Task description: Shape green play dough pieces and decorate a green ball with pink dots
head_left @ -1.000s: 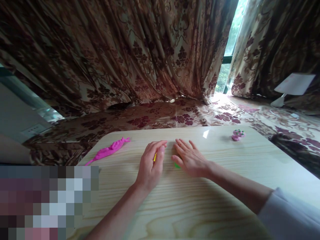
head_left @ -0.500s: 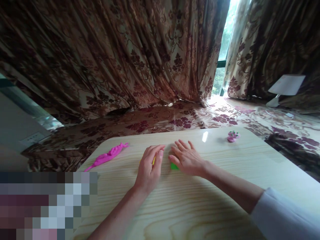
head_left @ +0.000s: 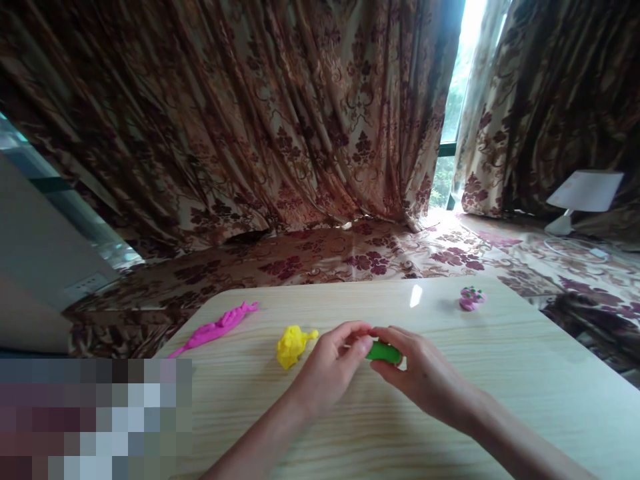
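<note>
A thick roll of green modelling clay (head_left: 384,353) lies between my two hands, just over the table. My left hand (head_left: 340,353) is closed on its left end, thumb and fingers pinching it. Around the right end, my right hand (head_left: 417,360) curls its thumb below and fingers above. The fingertips of both hands meet at the top. A lumpy piece of yellow modelling clay (head_left: 291,347), with a small knob sticking out to the right, rests on the table just left of my left hand.
On the wood-grain table (head_left: 350,427), a long pink piece of clay (head_left: 217,328) lies at the left edge. A small pink shape with green dots (head_left: 472,299) sits at the back right. Behind the table stand a patterned curtain (head_left: 300,120) and a white lamp (head_left: 585,191).
My left hand has left the yellow clay and moved right to the green clay. My right hand, flat over the green clay before, now curls around it. The green piece is lifted.
</note>
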